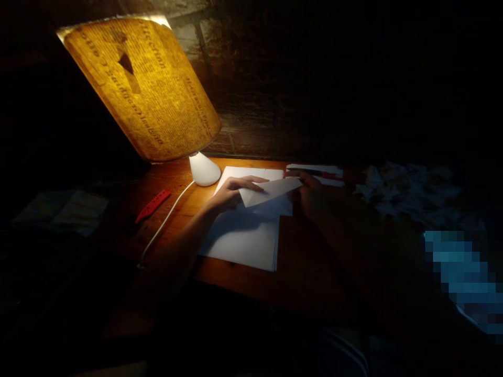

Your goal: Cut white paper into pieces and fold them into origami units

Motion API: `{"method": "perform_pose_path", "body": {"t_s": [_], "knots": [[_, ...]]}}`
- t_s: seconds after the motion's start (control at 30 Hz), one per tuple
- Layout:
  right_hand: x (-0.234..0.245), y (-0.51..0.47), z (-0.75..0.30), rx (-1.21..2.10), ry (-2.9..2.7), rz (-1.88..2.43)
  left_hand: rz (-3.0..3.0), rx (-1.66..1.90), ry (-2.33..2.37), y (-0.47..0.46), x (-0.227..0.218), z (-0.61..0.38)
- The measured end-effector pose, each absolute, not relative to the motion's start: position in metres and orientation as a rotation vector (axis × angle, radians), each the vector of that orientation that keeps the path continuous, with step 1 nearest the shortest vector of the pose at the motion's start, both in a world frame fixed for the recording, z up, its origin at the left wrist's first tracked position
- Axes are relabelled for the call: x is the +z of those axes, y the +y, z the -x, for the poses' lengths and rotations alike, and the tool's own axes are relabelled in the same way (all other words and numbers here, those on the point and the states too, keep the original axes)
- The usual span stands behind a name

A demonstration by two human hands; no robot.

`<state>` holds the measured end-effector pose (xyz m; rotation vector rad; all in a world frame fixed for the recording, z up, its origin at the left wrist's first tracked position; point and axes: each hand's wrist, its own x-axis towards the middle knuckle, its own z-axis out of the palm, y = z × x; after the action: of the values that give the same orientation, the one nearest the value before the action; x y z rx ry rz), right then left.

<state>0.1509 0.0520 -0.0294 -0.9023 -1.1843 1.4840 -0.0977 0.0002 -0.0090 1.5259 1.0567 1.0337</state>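
A folded piece of white paper [270, 191] is held slightly raised between my two hands. My left hand [231, 192] grips its left end, fingers along the upper edge and thumb hidden. At the right end, my right hand [309, 191] pinches the paper and lies mostly in shadow. Below them a stack of white paper sheets [247, 238] rests on the wooden table. Just behind my right hand is a smaller white sheet [336, 173] with a dark, red-ended tool [310, 172] on it, whose kind I cannot make out.
A lamp with a yellow printed shade [145, 89] and white base [204, 170] stands at the back left. Its white cord [167, 217] crosses the table beside a red power strip [153, 205]. A heap of crumpled or folded papers [412, 188] lies at the right. Behind is a brick wall [243, 115].
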Motion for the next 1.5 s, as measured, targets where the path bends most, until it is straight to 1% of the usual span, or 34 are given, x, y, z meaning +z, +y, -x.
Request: {"method": "perform_pose_path", "body": {"t_s": [0.17,0.33,0.47,0.6,0.73,0.97,1.27,1.5], "knots": [[-0.030,0.051,-0.152,1.559,-1.171,0.889,-1.491,1.139,0.981,0.003,-0.005,0.096],[-0.023,0.047,-0.153,1.412,-1.393,0.883,-1.458,1.126,1.053,0.000,0.006,0.091],[-0.026,0.048,-0.151,1.481,-1.341,0.889,-1.369,1.100,1.042,-0.002,0.009,0.090],[-0.032,0.051,-0.149,1.447,-1.313,0.896,-1.219,1.195,0.914,-0.002,0.010,0.092],[-0.034,0.051,-0.149,1.378,-1.331,0.919,-1.130,1.225,0.968,0.000,0.005,0.093],[-0.037,0.053,-0.146,1.390,-1.321,0.902,-1.300,1.205,1.280,0.008,-0.013,0.094],[-0.034,0.050,-0.145,1.417,-1.334,0.900,-1.254,1.234,1.217,0.011,-0.017,0.094],[-0.042,0.053,-0.143,1.393,-1.333,0.909,-1.259,1.274,1.167,0.012,-0.019,0.095]]}}
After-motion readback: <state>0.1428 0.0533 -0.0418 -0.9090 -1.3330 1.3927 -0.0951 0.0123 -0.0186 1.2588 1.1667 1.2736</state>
